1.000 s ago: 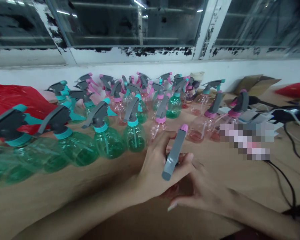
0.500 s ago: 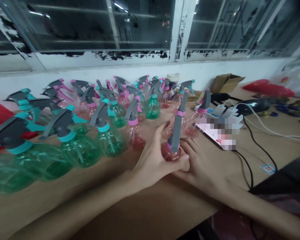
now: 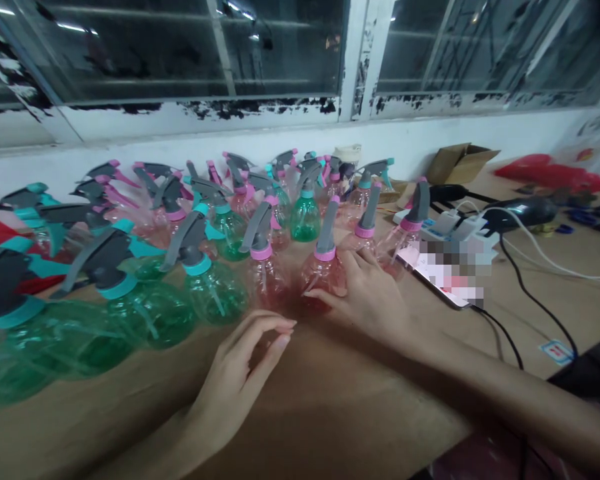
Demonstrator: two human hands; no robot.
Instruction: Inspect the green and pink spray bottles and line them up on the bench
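A pink spray bottle with a grey trigger head stands on the brown table at the front of the row. My right hand rests against its right side, fingers curved round the body. My left hand hovers just above the table, in front of the bottles, empty, with its fingers loosely curled and apart. Several more spray bottles stand behind, green with teal collars on the left and pink in the middle.
A white power strip with plugs and black cables lies at the right. A phone lies beside it. A cardboard box and red plastic bags sit at the back right, under the window wall.
The pink bottle has been set down in line with the others. My left hand has let go of it and drawn back toward me; my right hand stays on it.
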